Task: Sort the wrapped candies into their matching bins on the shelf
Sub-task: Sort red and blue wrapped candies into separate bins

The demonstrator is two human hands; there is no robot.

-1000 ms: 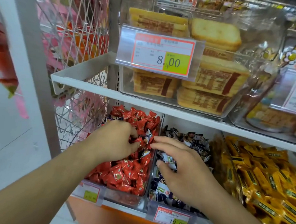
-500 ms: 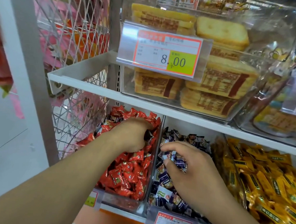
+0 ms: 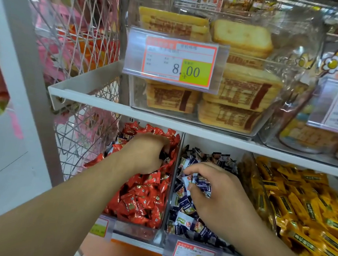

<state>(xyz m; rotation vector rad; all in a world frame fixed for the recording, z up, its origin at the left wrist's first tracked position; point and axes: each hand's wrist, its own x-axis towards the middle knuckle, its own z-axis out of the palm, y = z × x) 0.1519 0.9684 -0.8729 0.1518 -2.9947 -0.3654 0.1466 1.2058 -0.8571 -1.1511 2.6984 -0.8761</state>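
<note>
Head view shows the red wrapped candies (image 3: 145,198) heaped in a clear bin (image 3: 137,230) on the lower shelf, with a few dark-wrapped pieces (image 3: 112,147) mixed in near the back left of the heap. The left hand (image 3: 144,152) is dug into the rear of this heap, fingers curled down round a dark wrapper (image 3: 163,154) at its fingertips. Just beside it, across a clear divider, the next bin (image 3: 168,239) holds the navy-and-white wrapped candies (image 3: 184,211); the right hand (image 3: 217,193) rests on top of them, thumb and curled fingers pinching several of these pieces (image 3: 201,185). Further right lies a pile of yellow wrapped bars (image 3: 298,209), apart from both hands. Price tags are clipped to the bin fronts: a partly hidden one (image 3: 100,227) under the red candies and one reading 19.90 (image 3: 194,254) under the navy ones. On the white shelf (image 3: 98,101) above, a clear tub (image 3: 185,117) holds stacked packets of toast-like biscuits (image 3: 236,92) behind a tag marked 8.00 (image 3: 179,61). A white wire rack (image 3: 86,42) with pink and orange packets stands at the left.
</note>
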